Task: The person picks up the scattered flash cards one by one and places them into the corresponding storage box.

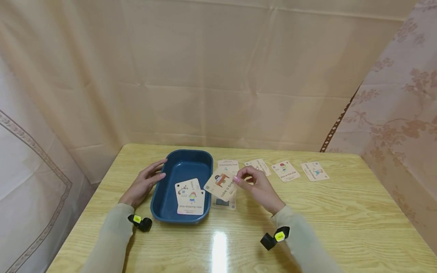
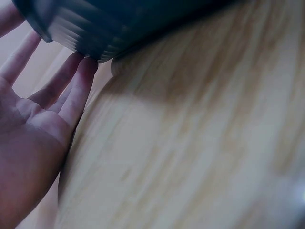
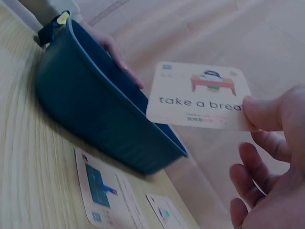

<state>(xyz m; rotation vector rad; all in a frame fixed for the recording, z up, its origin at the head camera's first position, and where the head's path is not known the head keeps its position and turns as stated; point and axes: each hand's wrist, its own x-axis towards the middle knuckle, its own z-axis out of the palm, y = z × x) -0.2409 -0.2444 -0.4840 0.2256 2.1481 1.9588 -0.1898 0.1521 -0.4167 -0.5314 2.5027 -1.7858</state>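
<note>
A dark blue tray (image 1: pixel 170 178) (image 2: pixel 109 28) (image 3: pixel 86 114) stands on the wooden table, with two picture cards (image 1: pixel 190 197) lying in it. My left hand (image 1: pixel 145 182) (image 2: pixel 43 109) rests with straight fingers against the tray's left wall. My right hand (image 1: pixel 254 184) (image 3: pixel 271 157) pinches a "take a break" card (image 1: pixel 221 184) (image 3: pixel 198 95) by its edge, holding it in the air just over the tray's right rim.
More cards lie on the table: one (image 1: pixel 223 203) (image 3: pixel 107 198) right of the tray under the held card, one (image 1: pixel 228 165) behind it, and three in a row (image 1: pixel 286 170) toward the back right. Cloth backdrops close in the table.
</note>
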